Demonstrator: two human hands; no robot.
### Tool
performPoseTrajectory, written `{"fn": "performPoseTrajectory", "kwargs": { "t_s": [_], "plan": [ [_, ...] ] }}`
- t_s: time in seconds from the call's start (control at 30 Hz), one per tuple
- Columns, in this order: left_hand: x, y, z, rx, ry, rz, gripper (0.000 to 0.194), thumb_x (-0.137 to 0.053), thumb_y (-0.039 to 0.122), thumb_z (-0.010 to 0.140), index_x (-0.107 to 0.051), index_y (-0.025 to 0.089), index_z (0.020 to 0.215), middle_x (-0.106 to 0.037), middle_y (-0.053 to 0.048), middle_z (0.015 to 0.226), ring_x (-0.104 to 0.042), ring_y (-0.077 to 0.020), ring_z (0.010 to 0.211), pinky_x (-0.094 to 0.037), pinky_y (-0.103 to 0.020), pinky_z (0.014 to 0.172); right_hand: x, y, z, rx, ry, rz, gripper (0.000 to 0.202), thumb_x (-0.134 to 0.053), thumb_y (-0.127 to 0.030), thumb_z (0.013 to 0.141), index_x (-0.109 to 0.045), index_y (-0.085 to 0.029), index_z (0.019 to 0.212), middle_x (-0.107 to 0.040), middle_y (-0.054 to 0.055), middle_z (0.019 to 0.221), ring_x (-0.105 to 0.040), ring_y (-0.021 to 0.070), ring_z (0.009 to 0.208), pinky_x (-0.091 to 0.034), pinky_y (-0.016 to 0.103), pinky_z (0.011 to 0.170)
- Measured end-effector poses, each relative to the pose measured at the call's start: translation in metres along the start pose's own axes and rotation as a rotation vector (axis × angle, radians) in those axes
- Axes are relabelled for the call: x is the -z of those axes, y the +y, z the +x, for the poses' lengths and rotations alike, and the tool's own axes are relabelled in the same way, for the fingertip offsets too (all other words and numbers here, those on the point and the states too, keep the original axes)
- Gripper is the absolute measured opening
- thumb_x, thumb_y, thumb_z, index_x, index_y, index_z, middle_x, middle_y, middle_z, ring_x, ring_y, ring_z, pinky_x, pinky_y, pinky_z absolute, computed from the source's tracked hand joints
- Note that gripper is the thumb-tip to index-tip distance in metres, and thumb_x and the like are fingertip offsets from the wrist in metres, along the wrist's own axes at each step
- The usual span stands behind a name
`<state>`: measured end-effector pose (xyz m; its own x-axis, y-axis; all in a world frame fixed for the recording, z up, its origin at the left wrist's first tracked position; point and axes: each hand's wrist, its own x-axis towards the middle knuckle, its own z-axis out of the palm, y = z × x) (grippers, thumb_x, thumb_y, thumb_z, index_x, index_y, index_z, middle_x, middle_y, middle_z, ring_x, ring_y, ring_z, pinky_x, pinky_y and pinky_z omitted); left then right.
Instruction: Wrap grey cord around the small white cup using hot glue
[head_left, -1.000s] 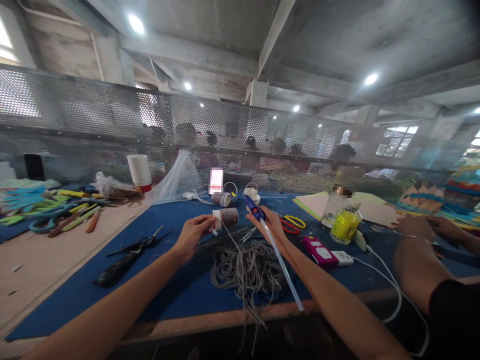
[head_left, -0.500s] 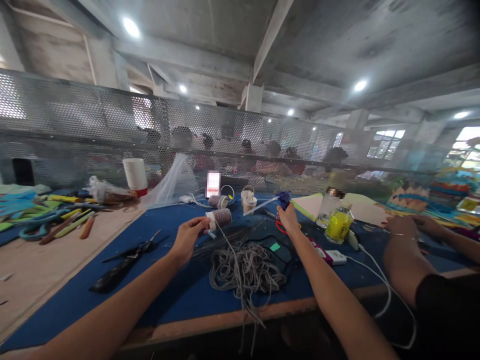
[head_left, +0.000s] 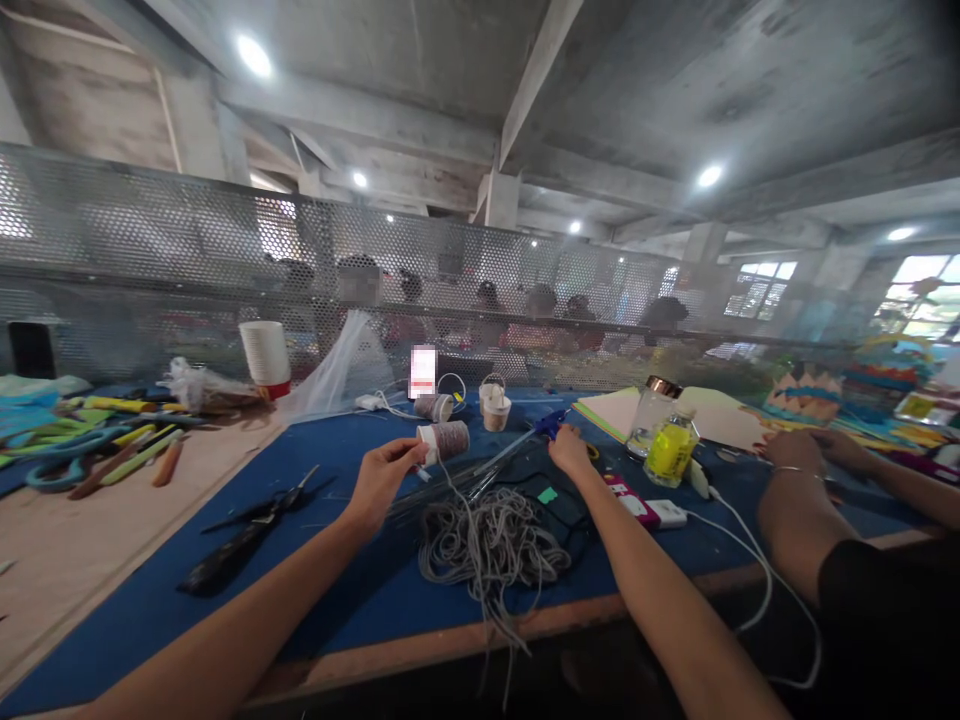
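A small white cup (head_left: 448,441), partly wrapped in grey-brown yarn, lies sideways in the pinched fingers of my left hand (head_left: 381,480). A strand runs from it down to a loose heap of grey yarn (head_left: 495,540) on the blue mat. The fingers of my right hand (head_left: 571,452) are closed at a blue object (head_left: 550,423), from which a long clear strip (head_left: 499,458) slopes down to the left; the grip itself is partly hidden. Behind the hands stand a small basket-like cup with a handle (head_left: 495,407) and another yarn-wrapped cup (head_left: 433,406) on its side.
Black-handled pliers (head_left: 259,520) lie left; tools (head_left: 120,460) and stacked paper cups (head_left: 265,355) are farther left. To the right are a yellow bottle (head_left: 670,450), a glass jar (head_left: 649,415), a white cable (head_left: 742,540) and another person's arm (head_left: 799,500). A mesh screen (head_left: 465,270) stands behind.
My right hand and the blue object have moved slightly down and left, and the clear strip now points lower, over the dark strands. My left hand still holds the yarn-wrapped cup.
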<state>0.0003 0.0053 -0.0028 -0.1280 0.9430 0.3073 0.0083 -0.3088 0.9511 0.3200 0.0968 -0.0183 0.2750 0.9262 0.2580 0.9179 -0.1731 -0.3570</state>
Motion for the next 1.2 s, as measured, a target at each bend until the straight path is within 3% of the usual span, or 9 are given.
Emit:
{"fn": "performPoseTrajectory", "kwargs": {
  "t_s": [0.23,0.33,0.43,0.57,0.67,0.77,0.87,0.97,1.2],
  "plan": [
    [0.0,0.0,-0.001,-0.004,-0.024,-0.005,0.032,-0.073,0.045,0.066,-0.074,0.017,0.082,-0.069,-0.003,0.074,-0.058,-0.0166,0.07,-0.045,-0.026,0.068,0.002,-0.003,-0.012,0.041,0.014,-0.11,0.038,-0.051,-0.017,0.083,-0.051,0.001,0.117,-0.049,0.029,0.119,-0.054,0.0323,0.109,-0.043,0.043,0.089],
    [0.0,-0.002,0.0,-0.004,-0.024,-0.026,0.033,-0.074,0.044,0.066,-0.074,0.017,0.083,-0.069,-0.003,0.074,-0.058,-0.0165,0.069,-0.046,-0.026,0.068,0.012,-0.01,-0.021,0.091,0.136,-0.149,0.036,-0.053,-0.022,0.084,-0.054,-0.005,0.115,-0.048,0.026,0.122,-0.047,0.0352,0.117,-0.038,0.049,0.094],
    [0.001,-0.002,0.0,-0.003,-0.022,-0.038,0.034,-0.073,0.045,0.066,-0.074,0.017,0.084,-0.07,-0.003,0.076,-0.058,-0.0166,0.07,-0.046,-0.027,0.068,0.027,-0.03,-0.031,0.22,0.205,-0.058,0.028,-0.055,-0.026,0.085,-0.059,-0.014,0.109,-0.055,0.018,0.118,-0.051,0.0294,0.113,-0.039,0.044,0.094],
    [0.002,0.001,0.0,-0.015,-0.011,-0.038,0.031,-0.073,0.044,0.067,-0.075,0.018,0.083,-0.07,-0.002,0.076,-0.059,-0.0164,0.071,-0.045,-0.026,0.07,0.034,-0.07,-0.053,0.511,-0.235,0.345,0.019,-0.055,-0.033,0.086,-0.065,-0.019,0.095,-0.068,0.006,0.094,-0.063,0.0182,0.088,-0.046,0.031,0.083],
    [0.003,0.0,0.002,-0.018,0.013,-0.047,0.031,-0.073,0.044,0.067,-0.074,0.018,0.083,-0.07,-0.002,0.076,-0.059,-0.0167,0.072,-0.046,-0.026,0.07,0.025,-0.096,-0.078,0.614,-0.566,0.635,0.026,-0.056,-0.038,0.086,-0.063,-0.017,0.099,-0.069,0.006,0.093,-0.065,0.0168,0.087,-0.049,0.028,0.078],
    [0.003,-0.001,0.003,-0.006,0.042,-0.06,0.032,-0.075,0.044,0.064,-0.074,0.018,0.083,-0.071,-0.003,0.078,-0.059,-0.0171,0.073,-0.046,-0.027,0.07,0.014,-0.112,-0.102,0.582,-0.703,0.851,0.039,-0.063,-0.039,0.081,-0.056,-0.015,0.112,-0.068,0.009,0.104,-0.065,0.0168,0.094,-0.049,0.027,0.081],
    [0.003,-0.001,0.002,-0.007,0.048,-0.041,0.032,-0.074,0.044,0.065,-0.074,0.017,0.082,-0.069,-0.003,0.075,-0.058,-0.017,0.071,-0.045,-0.026,0.068,0.012,-0.117,-0.114,0.558,-0.798,0.993,0.037,-0.062,-0.035,0.083,-0.052,-0.014,0.112,-0.069,0.005,0.084,-0.067,0.0143,0.069,-0.051,0.027,0.07],
    [0.001,0.0,0.0,-0.012,0.014,-0.004,0.031,-0.072,0.044,0.068,-0.074,0.017,0.083,-0.07,-0.003,0.074,-0.058,-0.0172,0.071,-0.044,-0.026,0.07,0.018,-0.116,-0.115,0.557,-0.633,0.977,0.027,-0.057,-0.034,0.085,-0.055,-0.017,0.104,-0.063,-0.002,0.07,-0.058,0.0097,0.05,-0.046,0.022,0.054],
    [-0.002,0.003,-0.003,-0.025,-0.042,0.061,0.029,-0.07,0.042,0.07,-0.074,0.016,0.084,-0.069,-0.003,0.075,-0.057,-0.0173,0.071,-0.043,-0.026,0.068,0.03,-0.11,-0.116,0.711,-0.085,0.64,0.013,-0.055,-0.029,0.087,-0.062,-0.022,0.095,-0.065,0.0,0.087,-0.06,0.0117,0.075,-0.044,0.022,0.07]
  ]
}}
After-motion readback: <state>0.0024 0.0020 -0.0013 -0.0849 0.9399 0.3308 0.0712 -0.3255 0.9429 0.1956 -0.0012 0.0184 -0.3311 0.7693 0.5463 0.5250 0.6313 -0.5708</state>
